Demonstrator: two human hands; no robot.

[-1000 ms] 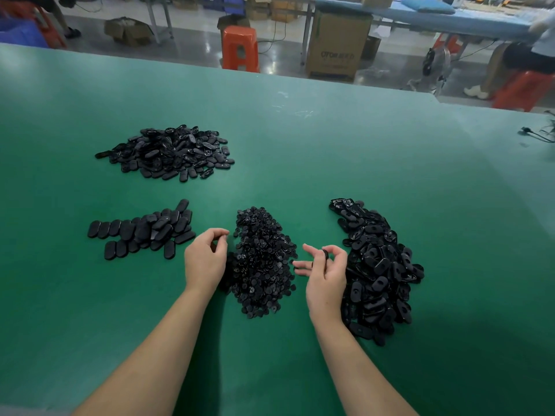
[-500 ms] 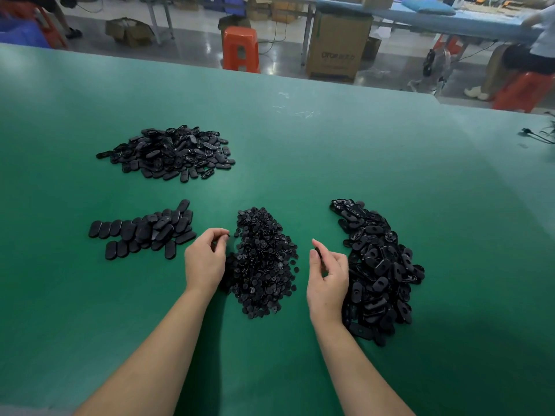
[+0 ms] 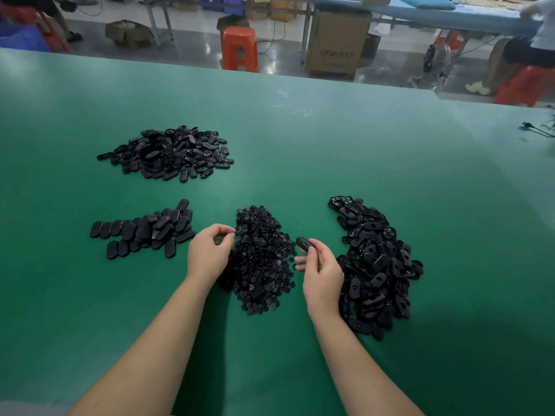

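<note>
The right hand (image 3: 322,274) pinches one black oval shell (image 3: 304,244) between thumb and fingertips, raised at the right edge of the heap of small round pieces (image 3: 262,265). The left hand (image 3: 208,253) is curled, thumb and forefinger meeting at that heap's upper left edge (whether a piece sits between them is too small to tell). This looks like the pick-up step before a round piece goes into the shell. Next the hands must meet over the heap, the shell's hollow side turned toward the left fingers. The pile of shells (image 3: 378,265) lies just beside the right wrist, the laid-out ovals (image 3: 144,231) near the left hand, and a far heap (image 3: 168,154) well apart. The green table (image 3: 330,151) gives broad room all round, its edges distant. A cable (image 3: 534,129) lies far right.
</note>
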